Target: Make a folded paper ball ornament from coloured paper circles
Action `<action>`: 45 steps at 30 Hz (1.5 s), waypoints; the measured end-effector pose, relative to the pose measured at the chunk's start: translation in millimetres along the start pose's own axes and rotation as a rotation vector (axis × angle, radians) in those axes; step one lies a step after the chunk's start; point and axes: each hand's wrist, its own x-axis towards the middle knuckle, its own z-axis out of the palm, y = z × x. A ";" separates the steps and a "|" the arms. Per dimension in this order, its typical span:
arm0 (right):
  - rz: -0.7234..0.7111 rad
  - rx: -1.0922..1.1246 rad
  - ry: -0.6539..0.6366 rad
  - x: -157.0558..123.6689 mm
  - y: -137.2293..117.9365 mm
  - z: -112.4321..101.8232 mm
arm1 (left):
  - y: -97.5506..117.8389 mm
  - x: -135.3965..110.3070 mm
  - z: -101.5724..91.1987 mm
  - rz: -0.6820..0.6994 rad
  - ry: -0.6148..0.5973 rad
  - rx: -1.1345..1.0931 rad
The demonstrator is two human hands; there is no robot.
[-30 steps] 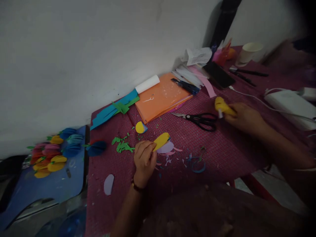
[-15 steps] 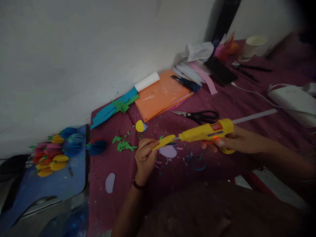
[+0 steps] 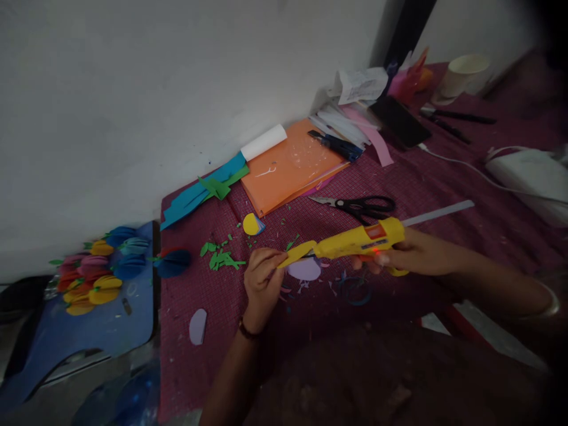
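Observation:
Between the thumb and fingers of my left hand (image 3: 263, 281) is a yellow paper piece (image 3: 298, 253), pinched at its near end. My right hand (image 3: 402, 254) is wrapped round the handle of a yellow glue gun (image 3: 361, 241). A pale glue stick (image 3: 441, 213) juts from its back, and a red light glows by the trigger. The nozzle lies against or just over the yellow paper; exact contact is hard to tell. Below it rests a lilac paper circle (image 3: 304, 270) among coloured scraps. Green paper leaves (image 3: 222, 258) lie left of my left hand.
Scissors (image 3: 361, 206) lie beyond the glue gun. Orange paper sheets (image 3: 288, 168) carry a cutter (image 3: 335, 146). A phone (image 3: 399, 121) with a white cable and a cup (image 3: 464, 74) stand at the back right. Finished paper fruits (image 3: 95, 269) sit on a blue stool (image 3: 110, 325) at left.
The glue gun has shifted left in my right hand's grip, its nozzle now farther along the yellow paper toward my left hand. My left hand stays nearly where it was.

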 end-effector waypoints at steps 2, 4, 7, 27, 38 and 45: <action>-0.011 -0.053 0.015 0.8 -0.1 3.6 | 2.7 0.6 -0.5 0.016 -0.006 0.037; -0.056 -0.159 0.055 0.4 -1.0 7.4 | 5.5 1.0 -1.2 0.019 -0.005 0.061; -0.197 -0.385 0.163 -0.9 -2.9 12.6 | 8.6 0.7 -2.2 0.020 0.003 0.058; -0.209 -0.610 0.196 -1.7 4.3 19.4 | 10.4 -4.2 -1.3 -0.021 0.043 -0.013; -0.174 -0.384 0.037 3.6 -5.3 10.8 | 2.3 0.6 -10.7 0.214 0.002 0.152; -0.172 -0.605 0.074 2.3 -4.7 20.5 | 18.2 6.3 -6.3 0.169 -0.092 0.172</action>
